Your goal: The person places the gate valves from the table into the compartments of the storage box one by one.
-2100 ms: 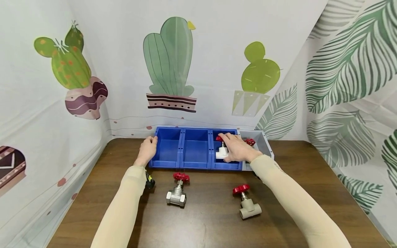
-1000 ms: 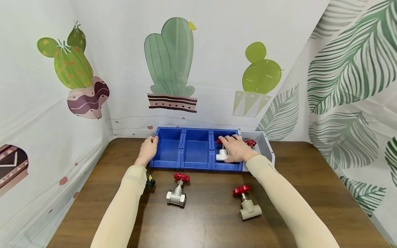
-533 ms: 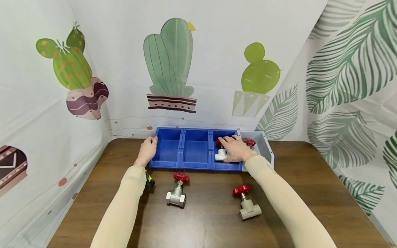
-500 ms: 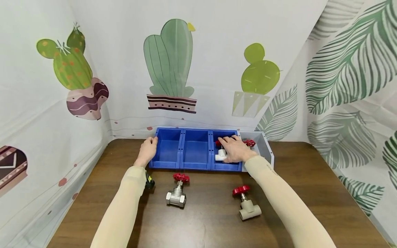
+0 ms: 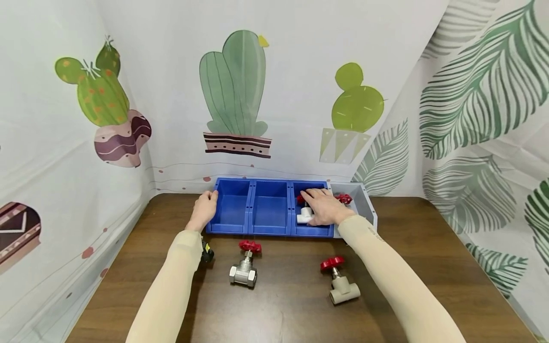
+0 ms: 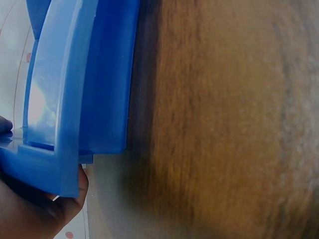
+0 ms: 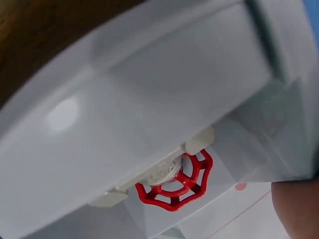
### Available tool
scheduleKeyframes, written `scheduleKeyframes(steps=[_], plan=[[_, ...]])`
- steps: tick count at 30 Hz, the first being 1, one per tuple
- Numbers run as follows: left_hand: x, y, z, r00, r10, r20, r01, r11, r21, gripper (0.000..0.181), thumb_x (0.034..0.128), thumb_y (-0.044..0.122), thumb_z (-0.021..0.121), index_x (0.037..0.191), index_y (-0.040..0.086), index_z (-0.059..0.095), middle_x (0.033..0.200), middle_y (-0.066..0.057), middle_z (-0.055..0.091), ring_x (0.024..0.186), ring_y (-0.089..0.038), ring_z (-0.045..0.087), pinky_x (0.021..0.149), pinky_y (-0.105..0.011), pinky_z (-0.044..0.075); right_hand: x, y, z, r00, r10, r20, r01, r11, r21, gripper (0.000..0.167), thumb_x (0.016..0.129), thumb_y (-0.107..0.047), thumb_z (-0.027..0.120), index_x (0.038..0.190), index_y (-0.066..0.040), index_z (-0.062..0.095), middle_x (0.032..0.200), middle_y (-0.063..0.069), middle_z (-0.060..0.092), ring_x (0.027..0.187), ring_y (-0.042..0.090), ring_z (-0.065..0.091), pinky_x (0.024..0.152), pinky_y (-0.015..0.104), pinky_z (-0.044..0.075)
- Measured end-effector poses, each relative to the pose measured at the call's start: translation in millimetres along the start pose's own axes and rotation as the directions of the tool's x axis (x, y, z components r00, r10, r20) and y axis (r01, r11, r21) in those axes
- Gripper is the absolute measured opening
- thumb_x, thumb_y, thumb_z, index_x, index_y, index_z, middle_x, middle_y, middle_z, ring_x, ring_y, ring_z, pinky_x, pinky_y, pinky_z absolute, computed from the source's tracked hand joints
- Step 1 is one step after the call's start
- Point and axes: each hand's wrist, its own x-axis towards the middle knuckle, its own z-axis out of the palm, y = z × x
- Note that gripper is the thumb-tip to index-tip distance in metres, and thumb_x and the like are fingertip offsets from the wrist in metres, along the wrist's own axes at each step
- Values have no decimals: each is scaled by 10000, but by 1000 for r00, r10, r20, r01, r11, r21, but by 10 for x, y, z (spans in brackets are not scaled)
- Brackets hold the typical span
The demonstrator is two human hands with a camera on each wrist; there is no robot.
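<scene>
In the head view, my left hand (image 5: 203,209) grips the outer left wall of the leftmost blue bin (image 5: 229,228). The left wrist view shows fingers (image 6: 75,196) curled about the bin's edge. My right hand (image 5: 324,206) reaches into the third blue bin (image 5: 315,231) and holds a white valve (image 5: 305,216) with a red handwheel, which the fingers partly hide. The valve's white pipe end points left. Beside it, the grey bin (image 5: 364,207) contains another valve with a red handwheel (image 7: 174,181); its body is mostly hidden by the bin wall.
On the brown table (image 5: 283,305) lie a silver metal valve (image 5: 243,273) with a red handwheel and a beige valve (image 5: 343,288), also red-wheeled. A black item with a yellow mark (image 5: 208,252) is partly behind the left sleeve. A cactus-print cloth (image 5: 296,95) hangs behind the bins.
Since the oldest frame, my right hand has sunk slightly over the white valve, and the right forearm has shifted a little inward. The left hand keeps its hold on the bin.
</scene>
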Motion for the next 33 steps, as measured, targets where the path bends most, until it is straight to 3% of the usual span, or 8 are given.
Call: scheduleKeyframes(steps=[6, 12, 16, 23, 26, 33], plan=[[-3, -30, 16, 1000, -2, -4, 2, 1000, -1, 393, 1064, 395, 342, 923, 58, 486, 778, -103, 457, 727, -292, 469, 640, -368, 360, -97, -36, -79, 1000, -21, -20, 23, 993, 120, 917, 761, -359, 831, 1468, 20, 386, 1488, 258, 346, 1385, 427, 274, 1100, 585, 221], [-1, -49, 26, 1000, -3, 2, 3, 1000, 0, 404, 1065, 398, 337, 937, 48, 493, 781, -104, 462, 726, -289, 474, 640, -364, 366, -234, -99, -235, 998, -19, -60, 28, 988, 151, 902, 774, -388, 821, 1464, 9, 399, 1496, 249, 337, 1394, 415, 258, 1088, 619, 211], [16, -47, 29, 1000, 1, 1, -1, 1000, -3, 404, 1065, 401, 334, 937, 51, 488, 781, -107, 459, 712, -288, 467, 631, -366, 364, -338, -116, -348, 996, 30, -89, -11, 977, 215, 899, 803, -421, 793, 1494, -33, 370, 1529, 221, 296, 1413, 413, 214, 1103, 613, 171], [57, -33, 36, 1000, 5, 6, -5, 1000, 7, 409, 1061, 420, 331, 931, 63, 483, 790, -105, 466, 743, -299, 482, 647, -371, 370, -546, -63, -367, 977, 149, -153, -80, 920, 383, 888, 828, -459, 762, 1510, -64, 353, 1554, 208, 239, 1425, 427, 164, 1072, 659, 182], [58, -30, 36, 1000, 5, -1, -5, 1000, 6, 405, 1060, 417, 339, 929, 63, 486, 787, -105, 467, 746, -301, 485, 647, -372, 371, -635, -8, -317, 959, 211, -190, -98, 874, 476, 868, 848, -458, 742, 1510, -59, 346, 1559, 213, 222, 1421, 418, 177, 1058, 657, 220], [43, -48, 21, 1000, 2, 3, -2, 1000, 2, 430, 1058, 442, 320, 935, 64, 485, 783, -100, 460, 730, -292, 475, 641, -368, 364, -801, 115, -252, 875, 367, -315, -101, 775, 623, 746, 892, -396, 718, 1470, -41, 409, 1522, 214, 293, 1378, 408, 282, 1043, 620, 276]])
